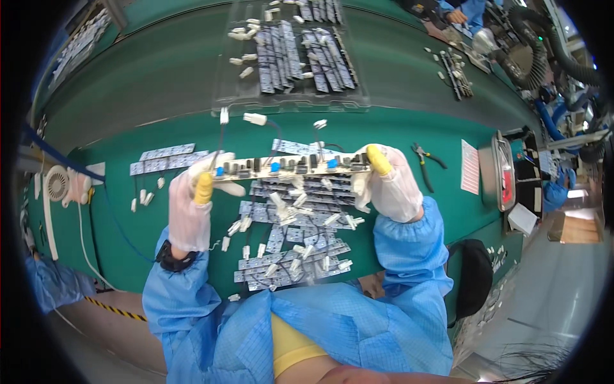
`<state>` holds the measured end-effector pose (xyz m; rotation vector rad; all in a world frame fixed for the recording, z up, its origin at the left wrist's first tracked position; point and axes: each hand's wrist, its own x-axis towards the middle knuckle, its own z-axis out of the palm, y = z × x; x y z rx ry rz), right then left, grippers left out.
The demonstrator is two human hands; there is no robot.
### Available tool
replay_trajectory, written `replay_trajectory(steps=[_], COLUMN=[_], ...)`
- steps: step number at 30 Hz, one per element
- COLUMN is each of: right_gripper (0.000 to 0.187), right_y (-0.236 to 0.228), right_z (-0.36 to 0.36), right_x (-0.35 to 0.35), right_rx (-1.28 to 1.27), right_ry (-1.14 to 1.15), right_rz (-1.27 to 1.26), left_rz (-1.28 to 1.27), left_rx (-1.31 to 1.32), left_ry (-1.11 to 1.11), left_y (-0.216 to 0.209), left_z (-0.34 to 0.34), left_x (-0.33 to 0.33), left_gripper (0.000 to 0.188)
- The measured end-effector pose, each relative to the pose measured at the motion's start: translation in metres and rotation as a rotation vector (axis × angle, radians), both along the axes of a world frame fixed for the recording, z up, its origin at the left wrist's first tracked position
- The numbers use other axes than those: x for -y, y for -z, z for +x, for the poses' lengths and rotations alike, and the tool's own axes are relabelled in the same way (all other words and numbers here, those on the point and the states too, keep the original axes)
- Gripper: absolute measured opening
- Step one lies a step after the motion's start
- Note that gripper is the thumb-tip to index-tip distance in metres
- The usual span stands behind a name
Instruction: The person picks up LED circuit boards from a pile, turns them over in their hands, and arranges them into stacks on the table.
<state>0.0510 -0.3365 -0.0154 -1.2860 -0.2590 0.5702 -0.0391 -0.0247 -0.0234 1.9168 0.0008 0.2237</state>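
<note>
Both hands hold a long, narrow circuit board (307,168) level between them, its row of black, green and blue components upward. My left hand (199,189), in a white glove with a yellow thumb cover, closes on the board's left end. At the other end, my similarly gloved right hand (391,182) pinches it. Wires with white connectors (256,119) stick out beyond the board's far edge. Beneath and nearer to me lies a loose heap of similar boards (291,265) with white plugs; the held board hides part of it. A black strap (174,258) circles my left wrist.
Across the far side, a clear plastic tray (226,86) holds stacked boards. More boards (167,152) lie left on the green mat. Right are cutting pliers (422,164), a printed sheet (470,168) and a metal box (505,169). A small white fan (57,184) stands far left.
</note>
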Motion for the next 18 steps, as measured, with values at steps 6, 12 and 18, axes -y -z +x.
replay_trajectory(steps=[6,12,18], right_gripper=[0.064,0.054,0.031], right_y=[-0.018,0.003,0.028], right_z=[-0.005,0.025,0.031], right_x=[-0.018,0.001,0.006], right_rx=[0.119,0.750,1.095], right_ry=[-0.024,-0.083,-0.092], right_rz=[-0.127,-0.708,-1.312], left_rz=[-0.979,-0.421,0.399], left_rx=[0.042,0.065,-0.008], left_ry=[0.088,-0.277,-0.426], left_y=[-0.008,-0.021,0.042], left_z=[-0.002,0.014,0.006], left_x=[0.030,-0.050,-0.167], left_gripper=[0.052,0.029,0.029])
